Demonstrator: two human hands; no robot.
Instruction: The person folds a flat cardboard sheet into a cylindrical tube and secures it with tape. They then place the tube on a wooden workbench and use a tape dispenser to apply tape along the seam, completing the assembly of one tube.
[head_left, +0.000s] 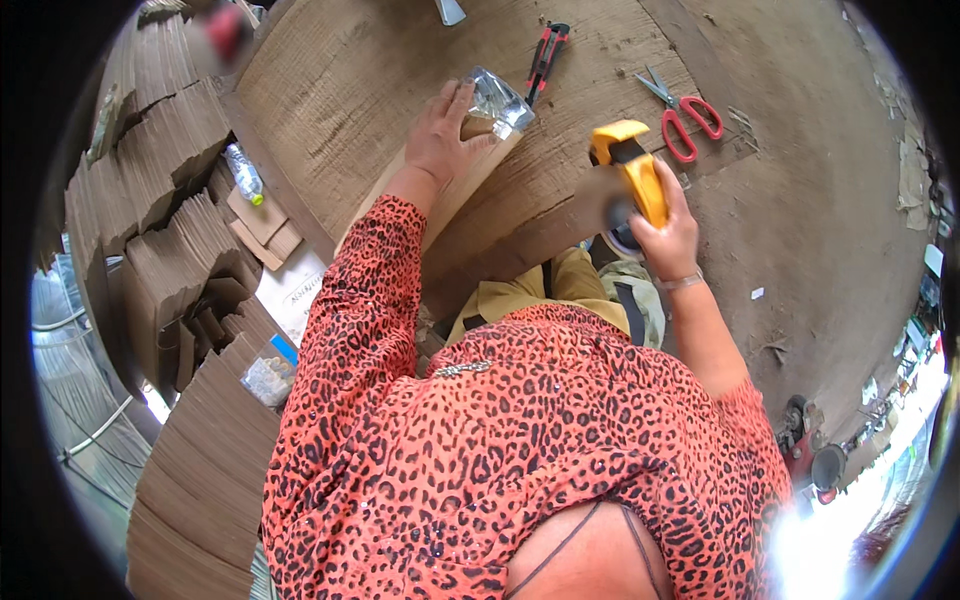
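My left hand [440, 140] lies over the far part of a long, narrow cardboard box [465, 195], thumb apart from the stretched fingers. Shiny clear film, which looks like packing tape [500, 103], covers the box's far end beside my fingertips. A yellow and black tape dispenser [645, 185] is gripped in my right hand [672, 230], raised near the table's right edge and apart from the box. Its lower side is partly blurred. Beyond the box lies a red and black utility knife [547, 62]. Red-handled scissors [684, 117] rest open near the table's right side.
The wooden table [350, 90] extends ahead of me. Stacks of flat cardboard [190, 250] stand along the left, with a plastic bottle [244, 174] and cardboard pieces [262, 225] beside them. A metal-coloured object [450, 12] shows at the top edge. Bare ground [800, 180] spreads to the right.
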